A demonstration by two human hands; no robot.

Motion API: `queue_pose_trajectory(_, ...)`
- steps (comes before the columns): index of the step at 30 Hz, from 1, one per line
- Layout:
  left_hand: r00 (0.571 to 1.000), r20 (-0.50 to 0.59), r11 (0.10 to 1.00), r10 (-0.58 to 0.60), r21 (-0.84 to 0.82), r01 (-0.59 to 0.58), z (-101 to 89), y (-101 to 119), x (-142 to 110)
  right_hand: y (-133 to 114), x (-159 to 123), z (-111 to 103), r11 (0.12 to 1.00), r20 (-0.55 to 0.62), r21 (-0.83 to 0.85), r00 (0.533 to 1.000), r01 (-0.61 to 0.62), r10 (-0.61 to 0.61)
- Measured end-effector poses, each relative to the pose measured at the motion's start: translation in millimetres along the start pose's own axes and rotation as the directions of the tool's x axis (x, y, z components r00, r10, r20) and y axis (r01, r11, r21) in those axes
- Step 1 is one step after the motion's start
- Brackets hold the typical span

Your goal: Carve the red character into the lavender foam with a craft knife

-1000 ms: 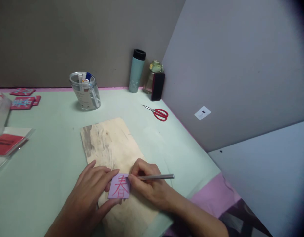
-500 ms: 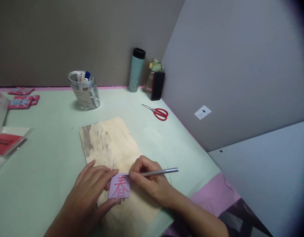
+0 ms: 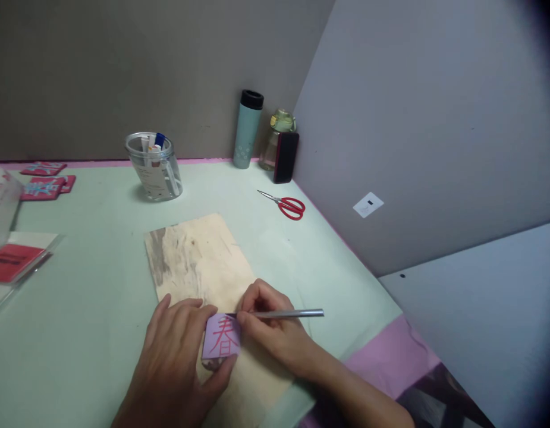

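Observation:
A small purple square (image 3: pixel 214 342) bearing a red Chinese character sits over the wooden board (image 3: pixel 203 252). Below its near edge shows a mottled darker piece, partly hidden. My left hand (image 3: pixel 176 351) grips the square from the left, fingertips at its top left corner and thumb along the near edge. In my right hand (image 3: pixel 268 324) is a slim silver craft knife (image 3: pixel 297 313), pinched near its tip like a pen. The handle points right, and its dark tip lies at the square's far edge; whether it touches I cannot tell.
Red-handled scissors (image 3: pixel 290 207) lie beyond the board, near a phone (image 3: pixel 286 157) leaning by a bottle (image 3: pixel 269 151) and a teal tumbler (image 3: pixel 248 131). A clear jar (image 3: pixel 154 178) holds markers. At left are red pieces (image 3: pixel 43 187) and a plastic packet (image 3: pixel 16 261).
My left hand and the purple square have shifted slightly right, and the square's near edge has turned to show the mottled piece. The knife tip has moved to the square's far edge.

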State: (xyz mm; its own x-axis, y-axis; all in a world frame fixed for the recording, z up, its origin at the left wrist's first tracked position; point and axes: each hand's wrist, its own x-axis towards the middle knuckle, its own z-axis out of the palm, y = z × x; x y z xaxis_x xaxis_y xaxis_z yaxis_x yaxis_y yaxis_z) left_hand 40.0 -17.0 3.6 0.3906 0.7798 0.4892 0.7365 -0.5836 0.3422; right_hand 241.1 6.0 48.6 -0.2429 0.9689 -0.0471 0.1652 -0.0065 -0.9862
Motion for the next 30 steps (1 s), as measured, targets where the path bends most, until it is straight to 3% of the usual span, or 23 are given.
queue_pose_trajectory(5,1.000,0.013,1.000,0.003,0.013,-0.003,0.8,-3,-2,0,1,0,0.999,0.001,0.047,1.000,-0.012,0.012)
queue_pose_trajectory(13,0.999,-0.018,0.998,0.036,0.047,-0.036,1.8,0,2,2,2,2,0.995,-0.090,0.069,0.993,-0.069,0.075)
queue_pose_trajectory(22,0.999,0.021,0.998,0.028,-0.051,-0.027,-0.7,-12,-4,1,-1,-3,1.000,0.013,0.008,1.000,0.022,-0.022)
queue_pose_trajectory(30,0.999,0.020,0.997,0.036,-0.071,-0.034,-0.6,-14,-4,2,-2,-3,0.999,0.039,-0.024,0.999,0.029,-0.028)
